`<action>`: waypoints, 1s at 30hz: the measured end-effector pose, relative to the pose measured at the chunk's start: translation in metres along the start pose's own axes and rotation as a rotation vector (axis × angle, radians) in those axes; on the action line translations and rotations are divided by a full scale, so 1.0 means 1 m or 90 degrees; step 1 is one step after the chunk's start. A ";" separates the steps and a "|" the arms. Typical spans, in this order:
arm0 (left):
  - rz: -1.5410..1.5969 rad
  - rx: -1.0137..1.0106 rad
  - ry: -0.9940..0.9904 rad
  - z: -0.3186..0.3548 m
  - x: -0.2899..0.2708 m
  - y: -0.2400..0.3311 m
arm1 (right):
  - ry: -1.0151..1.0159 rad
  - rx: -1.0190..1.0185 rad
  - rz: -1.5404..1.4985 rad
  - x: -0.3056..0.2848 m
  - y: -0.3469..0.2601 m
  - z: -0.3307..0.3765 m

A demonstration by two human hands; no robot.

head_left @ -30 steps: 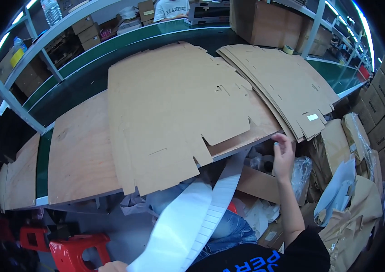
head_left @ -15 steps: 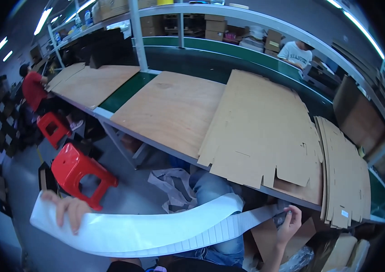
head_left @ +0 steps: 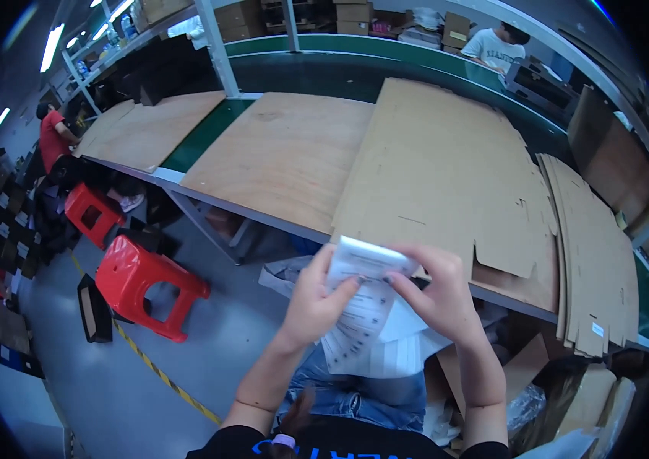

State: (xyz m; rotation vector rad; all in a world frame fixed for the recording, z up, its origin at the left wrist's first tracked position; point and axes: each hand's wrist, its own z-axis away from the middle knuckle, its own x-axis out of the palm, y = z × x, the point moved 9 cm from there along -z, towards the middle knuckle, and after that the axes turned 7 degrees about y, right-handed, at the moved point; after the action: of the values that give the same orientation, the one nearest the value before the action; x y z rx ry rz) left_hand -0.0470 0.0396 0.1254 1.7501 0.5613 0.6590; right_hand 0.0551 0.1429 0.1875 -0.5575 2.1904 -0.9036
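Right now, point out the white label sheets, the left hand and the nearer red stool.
white label sheets [head_left: 366, 302], head view, on the printed face between the two hands.
left hand [head_left: 315, 302], head view, on the back of the hand.
nearer red stool [head_left: 135, 269], head view, on its seat top.

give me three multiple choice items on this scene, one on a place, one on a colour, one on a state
1. Where does the big flat cardboard sheet lie?
A. on the floor
B. on the long workbench
C. on the stool

2. What colour is the plastic stool nearest the person?
A. red
B. blue
C. white

3. How is the folded white paper strip held?
A. left hand only
B. lying loose
C. between left hand and right hand

Answers: 1 B, the sheet rests on the bench top. 2 A, its seat and legs are red. 3 C, fingers of both hands pinch it.
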 end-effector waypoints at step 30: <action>-0.084 -0.158 -0.198 0.018 0.037 -0.093 | -0.037 0.263 0.050 -0.005 0.082 0.058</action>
State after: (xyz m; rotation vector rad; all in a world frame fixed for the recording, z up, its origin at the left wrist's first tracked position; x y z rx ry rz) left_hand -0.0114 0.0758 0.0376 1.5281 0.3588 0.3379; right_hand 0.0913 0.1755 0.0990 -0.2913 1.8841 -1.2379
